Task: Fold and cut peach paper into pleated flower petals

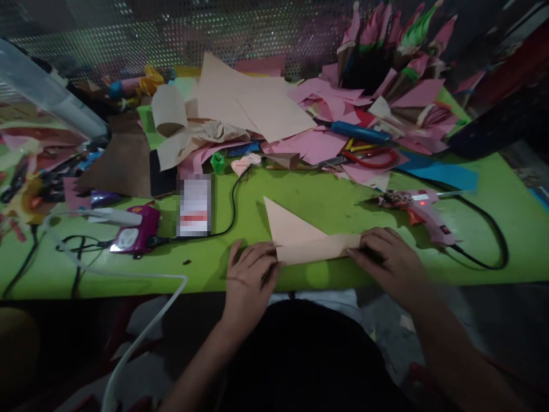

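Observation:
A folded peach paper sheet (300, 237) lies on the green table (334, 200) near its front edge, one pointed corner sticking up toward the back. My left hand (249, 274) presses on the paper's left end with fingers curled onto the fold. At the paper's right end, my right hand (386, 257) pinches and presses the folded strip. Both hands touch the paper at opposite ends.
A pink glue gun (422, 209) with a black cord lies right of my hands. Red-handled scissors (373, 157), a blue-handled tool (360, 133) and heaps of pink and tan paper (257, 103) fill the back. A purple device (135, 232), cables and a phone (162, 174) sit left.

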A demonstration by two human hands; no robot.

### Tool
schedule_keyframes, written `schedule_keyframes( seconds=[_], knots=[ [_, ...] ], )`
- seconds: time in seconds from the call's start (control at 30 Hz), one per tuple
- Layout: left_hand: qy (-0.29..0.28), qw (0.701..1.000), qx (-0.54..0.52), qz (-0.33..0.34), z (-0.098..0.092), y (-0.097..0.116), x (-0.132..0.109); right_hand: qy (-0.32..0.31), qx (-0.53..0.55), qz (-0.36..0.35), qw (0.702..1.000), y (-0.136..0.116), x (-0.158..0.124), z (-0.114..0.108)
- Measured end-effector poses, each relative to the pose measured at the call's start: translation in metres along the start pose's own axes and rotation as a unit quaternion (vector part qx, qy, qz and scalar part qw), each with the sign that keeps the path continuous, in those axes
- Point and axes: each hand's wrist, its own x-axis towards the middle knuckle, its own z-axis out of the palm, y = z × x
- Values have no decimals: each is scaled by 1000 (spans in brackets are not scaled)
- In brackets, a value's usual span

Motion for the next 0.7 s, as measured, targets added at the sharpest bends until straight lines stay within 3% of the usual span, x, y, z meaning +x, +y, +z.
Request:
schedule_keyframes(
  seconds=[0.2, 0.7],
  knots=[
    [79, 995, 60, -7, 11, 6, 4, -6, -57, 4, 998, -2, 3, 3],
    [58, 984, 167, -15, 17, 5, 12, 1, -139, 33, 990, -9, 6, 13]
  ],
)
